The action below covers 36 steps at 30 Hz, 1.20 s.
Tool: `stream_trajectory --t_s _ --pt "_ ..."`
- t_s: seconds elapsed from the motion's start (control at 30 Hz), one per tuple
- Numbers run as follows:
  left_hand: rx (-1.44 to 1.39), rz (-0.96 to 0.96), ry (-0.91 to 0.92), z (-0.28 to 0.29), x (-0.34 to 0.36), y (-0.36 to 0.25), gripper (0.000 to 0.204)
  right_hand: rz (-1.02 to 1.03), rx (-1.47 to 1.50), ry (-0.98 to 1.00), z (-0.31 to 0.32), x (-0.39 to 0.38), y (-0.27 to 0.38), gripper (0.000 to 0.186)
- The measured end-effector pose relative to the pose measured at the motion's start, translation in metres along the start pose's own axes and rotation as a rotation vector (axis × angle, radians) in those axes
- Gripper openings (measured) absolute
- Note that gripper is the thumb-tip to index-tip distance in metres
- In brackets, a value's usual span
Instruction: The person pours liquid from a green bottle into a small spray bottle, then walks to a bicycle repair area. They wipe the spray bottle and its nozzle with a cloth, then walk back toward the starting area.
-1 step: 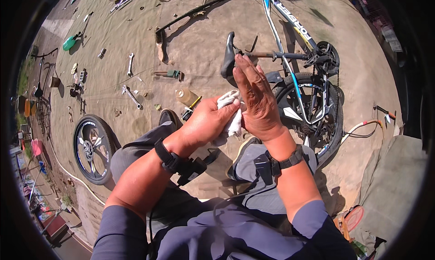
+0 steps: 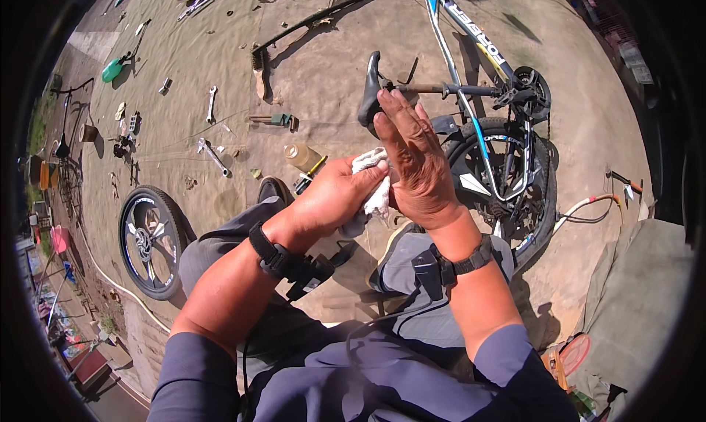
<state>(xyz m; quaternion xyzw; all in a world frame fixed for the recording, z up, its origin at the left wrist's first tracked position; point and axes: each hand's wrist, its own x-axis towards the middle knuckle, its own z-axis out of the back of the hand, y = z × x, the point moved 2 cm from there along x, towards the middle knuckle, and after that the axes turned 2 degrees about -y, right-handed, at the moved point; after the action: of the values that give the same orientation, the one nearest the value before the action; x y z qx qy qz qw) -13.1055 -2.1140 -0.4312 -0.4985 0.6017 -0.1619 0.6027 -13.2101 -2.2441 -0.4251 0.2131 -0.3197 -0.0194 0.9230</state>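
In front of my body, my left hand [image 2: 334, 192] is closed round a crumpled white rag [image 2: 377, 198], its thumb lying on top. My right hand [image 2: 418, 161] is held up with straight fingers, and the heel of its palm meets the rag. Its palm faces left. Beyond the right hand lies a bicycle frame [image 2: 482, 139] in blue, white and black, with a black saddle [image 2: 370, 98] and the rear wheel [image 2: 540, 194] attached. A yellowish translucent bottle [image 2: 300, 156] stands just past my left hand.
A detached wheel [image 2: 149, 243] is at the left. On the ground cloth lie two wrenches [image 2: 213, 157], a hex key set [image 2: 279, 120], a wooden-handled brush [image 2: 259, 80] and a green bottle [image 2: 112, 70]. A hose [image 2: 585, 205] curves at the right.
Both hands and the rag have shifted very slightly to the left. The bicycle and tools stay where they were.
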Motion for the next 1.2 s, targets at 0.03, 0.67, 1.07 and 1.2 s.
stream_trajectory --t_s 0.03,0.67,1.07,1.2 --pt "-0.016 0.035 -0.043 -0.001 0.002 -0.002 0.033 0.056 -0.047 -0.003 0.003 0.002 -0.001 0.098" --pt "0.993 -0.708 -0.562 0.013 0.037 0.015 0.065 -1.336 1.621 -0.383 -0.063 -0.029 0.024 0.038" --pt "1.472 -0.682 -0.387 -0.021 0.022 0.035 0.066 -0.947 0.887 -0.191 -0.069 -0.026 0.004 0.052" --pt "1.423 -0.739 -0.339 -0.031 0.015 0.038 0.058 -1.118 1.199 -0.217 -0.070 -0.028 -0.024 0.021"
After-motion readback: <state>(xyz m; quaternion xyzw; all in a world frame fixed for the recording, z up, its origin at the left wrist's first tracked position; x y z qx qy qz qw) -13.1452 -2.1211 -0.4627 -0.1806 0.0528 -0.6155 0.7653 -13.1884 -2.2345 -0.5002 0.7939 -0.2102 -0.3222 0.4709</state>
